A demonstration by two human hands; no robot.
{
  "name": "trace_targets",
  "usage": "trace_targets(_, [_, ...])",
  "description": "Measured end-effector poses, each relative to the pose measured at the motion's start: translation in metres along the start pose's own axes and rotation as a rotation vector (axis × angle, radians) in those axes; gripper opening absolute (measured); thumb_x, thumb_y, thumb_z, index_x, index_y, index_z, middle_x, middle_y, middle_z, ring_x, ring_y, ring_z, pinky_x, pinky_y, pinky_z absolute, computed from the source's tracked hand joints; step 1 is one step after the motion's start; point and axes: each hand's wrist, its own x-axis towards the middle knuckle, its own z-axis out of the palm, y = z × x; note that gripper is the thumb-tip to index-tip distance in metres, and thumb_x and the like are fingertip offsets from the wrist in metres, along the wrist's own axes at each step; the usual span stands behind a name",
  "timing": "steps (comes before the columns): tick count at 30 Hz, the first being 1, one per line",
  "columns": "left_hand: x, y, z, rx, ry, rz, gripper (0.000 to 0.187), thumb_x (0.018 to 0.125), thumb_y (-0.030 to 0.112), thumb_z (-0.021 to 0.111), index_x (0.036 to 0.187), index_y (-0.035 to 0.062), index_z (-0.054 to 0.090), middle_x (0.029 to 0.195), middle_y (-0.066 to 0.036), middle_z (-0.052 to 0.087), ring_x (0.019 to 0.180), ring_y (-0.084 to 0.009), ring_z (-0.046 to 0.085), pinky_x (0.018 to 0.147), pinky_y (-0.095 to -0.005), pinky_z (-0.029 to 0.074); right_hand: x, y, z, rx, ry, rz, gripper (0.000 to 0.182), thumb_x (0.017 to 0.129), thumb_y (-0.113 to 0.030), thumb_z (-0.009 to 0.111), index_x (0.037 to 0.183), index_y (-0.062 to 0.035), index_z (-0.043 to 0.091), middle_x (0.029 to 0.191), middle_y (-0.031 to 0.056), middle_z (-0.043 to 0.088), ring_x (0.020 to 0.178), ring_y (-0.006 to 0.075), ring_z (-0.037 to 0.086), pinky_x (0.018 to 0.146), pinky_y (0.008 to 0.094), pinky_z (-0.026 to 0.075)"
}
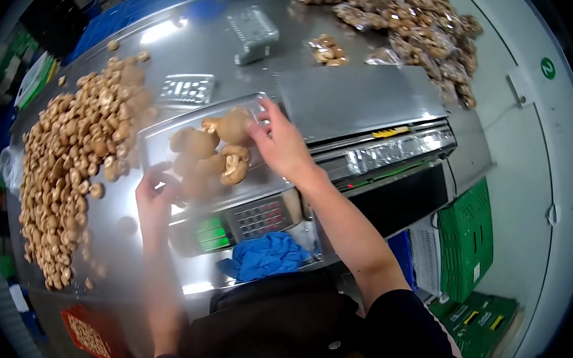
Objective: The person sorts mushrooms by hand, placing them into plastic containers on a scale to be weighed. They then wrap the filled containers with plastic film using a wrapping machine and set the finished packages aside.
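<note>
Several brown mushrooms, some showing their stems, lie in a shallow see-through tray above a weighing scale. My right hand grips the tray at its far right corner, with its thumb beside a mushroom cap. At the near left edge, my left hand is curled round the tray, its fingers partly smeared by motion. The scale's keypad and lit green display show below the tray. A crumpled blue cloth lies near the keypad.
A large heap of loose mushrooms covers the left side of the steel table. Clear punnets stand farther back. Bagged mushrooms pile up at the far right. A wrapping machine and green crates are on the right.
</note>
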Motion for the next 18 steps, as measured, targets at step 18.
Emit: trace_targets(18, [0.081,0.017,0.362,0.350,-0.453,0.068,0.043,0.070,0.010,0.072,0.108,-0.0064,0.060,0.087,-0.018,0.068,0.081,-0.0266,0.067,0.075,-0.0359,0.052,0.046,0.175,-0.324,-0.023,0.212,0.215,0.055,0.093,-0.041,0.057,0.132,-0.0030,0.050,0.112,0.0106,0.064,0.095,0.0163,0.061,0.070,0.0273,0.052])
